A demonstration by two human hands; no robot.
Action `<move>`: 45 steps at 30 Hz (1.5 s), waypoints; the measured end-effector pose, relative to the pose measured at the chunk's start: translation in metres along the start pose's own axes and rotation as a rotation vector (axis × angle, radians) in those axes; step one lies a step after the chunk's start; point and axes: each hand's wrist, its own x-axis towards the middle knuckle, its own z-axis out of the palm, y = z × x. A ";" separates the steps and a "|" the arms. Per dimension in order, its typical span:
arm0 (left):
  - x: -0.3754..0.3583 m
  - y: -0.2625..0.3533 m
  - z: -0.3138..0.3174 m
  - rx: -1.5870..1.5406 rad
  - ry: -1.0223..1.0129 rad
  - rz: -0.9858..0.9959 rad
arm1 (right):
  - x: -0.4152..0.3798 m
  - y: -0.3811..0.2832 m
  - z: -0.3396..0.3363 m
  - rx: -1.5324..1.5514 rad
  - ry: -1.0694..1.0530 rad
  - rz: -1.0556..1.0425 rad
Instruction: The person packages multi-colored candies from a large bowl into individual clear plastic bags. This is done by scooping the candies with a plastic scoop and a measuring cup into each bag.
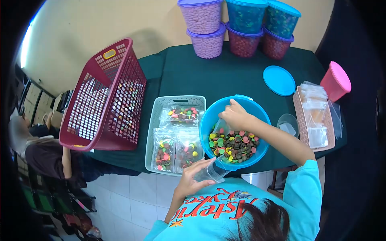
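Observation:
My right hand [235, 115] reaches into a blue tub [263, 154], closed on a small clear cup [221, 127] that tips towards the candy. Inside lie many button-shaped candies [237, 149], brown, pink, yellow and green. By the tub's near rim, my left hand [192, 179] is wrapped round a see-through plastic bag [213, 172] with a rounded mouth; its contents, if any, are hard to make out. Left of the tub, a pale green tray [150, 138] holds filled clear packets [164, 154] of the same candies.
A maroon laundry basket [96, 100] stands at the left. Lidded tubs [243, 42] are stacked at the back. To the right are a blue lid [279, 80], a clear round bowl [288, 123], a peach basket [325, 124] of plastic bags and a pink tub [337, 82]. Another person [46, 156] sits far left.

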 end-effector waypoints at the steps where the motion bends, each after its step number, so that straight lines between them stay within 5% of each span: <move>1: 0.001 -0.001 -0.003 -0.014 -0.021 0.000 | -0.002 0.001 0.000 0.007 -0.001 0.018; 14: 0.004 -0.013 -0.015 -0.069 -0.118 -0.017 | -0.039 -0.003 -0.020 0.412 -0.156 -0.085; 17: 0.003 -0.011 -0.013 -0.051 -0.101 -0.013 | -0.048 0.001 -0.025 0.358 -0.111 -0.116; 19: 0.001 -0.009 -0.010 -0.039 -0.082 -0.019 | -0.056 0.001 -0.026 -0.003 0.204 -0.169; 20: 0.000 -0.009 -0.008 -0.039 -0.072 -0.023 | -0.059 0.001 -0.022 -0.004 0.201 -0.180; 26: -0.004 -0.002 0.004 -0.004 0.030 -0.038 | -0.070 0.004 -0.023 0.187 -0.047 -0.090; 28: -0.005 0.001 0.008 0.008 0.073 -0.046 | -0.068 0.005 -0.020 0.312 -0.318 -0.048; 32: -0.010 0.007 0.021 0.066 0.165 -0.074 | -0.062 0.014 -0.002 0.326 -0.319 -0.126; 37: -0.014 0.014 0.038 0.134 0.338 -0.072 | -0.054 0.027 -0.006 0.830 -0.348 -0.185; 45: -0.017 0.022 0.063 0.141 0.569 -0.069 | -0.043 0.038 -0.039 0.855 -0.315 -0.247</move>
